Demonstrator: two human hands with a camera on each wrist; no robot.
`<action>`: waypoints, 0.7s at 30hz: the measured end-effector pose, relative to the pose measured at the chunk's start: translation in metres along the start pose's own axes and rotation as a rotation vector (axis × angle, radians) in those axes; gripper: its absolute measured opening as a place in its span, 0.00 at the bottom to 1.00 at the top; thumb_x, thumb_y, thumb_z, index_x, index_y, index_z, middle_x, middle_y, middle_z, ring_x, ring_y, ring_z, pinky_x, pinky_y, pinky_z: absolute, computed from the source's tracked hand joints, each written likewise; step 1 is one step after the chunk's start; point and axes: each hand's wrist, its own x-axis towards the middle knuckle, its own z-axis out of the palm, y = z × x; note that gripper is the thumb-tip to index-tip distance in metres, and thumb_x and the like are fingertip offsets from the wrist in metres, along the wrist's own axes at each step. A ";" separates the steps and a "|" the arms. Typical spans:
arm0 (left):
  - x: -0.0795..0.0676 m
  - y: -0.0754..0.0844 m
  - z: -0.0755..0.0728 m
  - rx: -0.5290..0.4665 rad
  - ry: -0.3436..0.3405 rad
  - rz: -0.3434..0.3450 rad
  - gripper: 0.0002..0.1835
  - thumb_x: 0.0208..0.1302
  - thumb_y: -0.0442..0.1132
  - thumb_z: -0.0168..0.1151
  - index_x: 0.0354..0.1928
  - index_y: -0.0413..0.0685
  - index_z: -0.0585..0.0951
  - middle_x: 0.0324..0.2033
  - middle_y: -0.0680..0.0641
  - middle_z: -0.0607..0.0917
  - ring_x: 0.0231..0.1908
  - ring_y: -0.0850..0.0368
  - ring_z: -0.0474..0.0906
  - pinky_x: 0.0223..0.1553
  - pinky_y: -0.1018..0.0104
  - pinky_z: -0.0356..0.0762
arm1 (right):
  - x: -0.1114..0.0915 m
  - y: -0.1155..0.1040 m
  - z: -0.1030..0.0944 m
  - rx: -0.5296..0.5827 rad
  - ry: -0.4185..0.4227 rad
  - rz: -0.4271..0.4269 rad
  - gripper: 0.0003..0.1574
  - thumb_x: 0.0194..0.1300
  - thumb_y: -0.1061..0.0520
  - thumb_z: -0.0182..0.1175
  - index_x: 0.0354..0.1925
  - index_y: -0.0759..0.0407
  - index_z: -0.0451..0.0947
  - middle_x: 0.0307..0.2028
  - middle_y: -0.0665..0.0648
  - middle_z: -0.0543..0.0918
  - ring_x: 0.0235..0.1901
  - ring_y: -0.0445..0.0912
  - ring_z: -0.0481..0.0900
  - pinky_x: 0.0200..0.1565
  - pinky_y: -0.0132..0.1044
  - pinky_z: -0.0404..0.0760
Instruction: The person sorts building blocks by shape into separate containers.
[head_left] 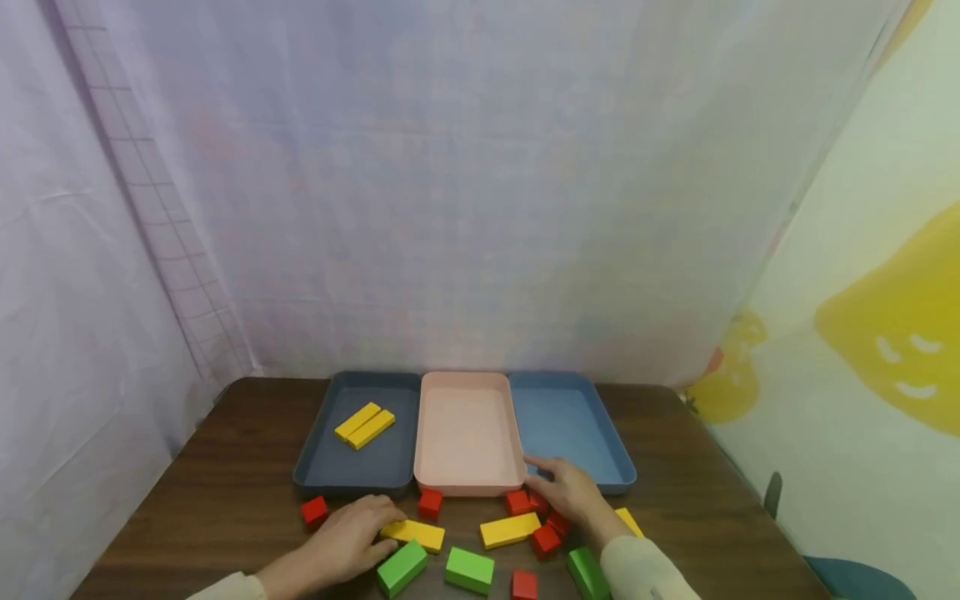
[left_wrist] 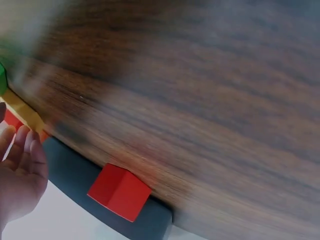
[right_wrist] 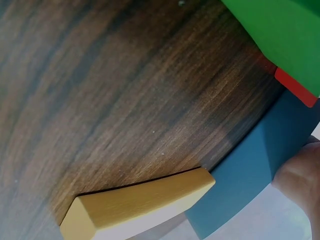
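Observation:
My left hand [head_left: 348,537] is at the left end of a yellow block [head_left: 423,536], fingers over that end and thumb a little apart. Whether they touch it is hard to tell. Beside the thumb lies a green block [head_left: 402,568]. In the left wrist view a red cube [left_wrist: 120,192] sits in front of the dark tray. My right hand [head_left: 570,492] reaches over the front edge of the blue tray [head_left: 622,467], its fingers extended toward the pink tray [head_left: 471,487]. Several red cubes [head_left: 545,541] lie under and beside it, partly hidden. I see nothing held in it.
Two yellow blocks [head_left: 364,425] lie side by side in the dark grey tray [head_left: 322,483]. Along the front are another green block [head_left: 469,570], a red cube [head_left: 524,585] and a yellow block [head_left: 510,530]. A yellow block [right_wrist: 140,207] stands by the right wrist.

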 end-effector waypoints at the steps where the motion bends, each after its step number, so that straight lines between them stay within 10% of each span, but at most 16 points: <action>1: 0.000 0.000 0.000 0.000 0.005 0.000 0.15 0.54 0.45 0.65 0.45 0.54 0.80 0.37 0.60 0.76 0.38 0.65 0.71 0.36 0.67 0.74 | 0.000 0.000 0.000 -0.005 0.001 0.003 0.28 0.56 0.37 0.58 0.55 0.37 0.74 0.52 0.58 0.75 0.51 0.57 0.71 0.49 0.61 0.65; 21: 0.001 -0.009 0.002 -0.026 0.000 0.042 0.16 0.52 0.40 0.66 0.44 0.45 0.81 0.34 0.58 0.75 0.36 0.65 0.70 0.36 0.68 0.73 | 0.000 0.000 0.000 -0.024 0.003 0.012 0.27 0.57 0.37 0.58 0.56 0.36 0.73 0.52 0.58 0.75 0.51 0.56 0.71 0.49 0.61 0.66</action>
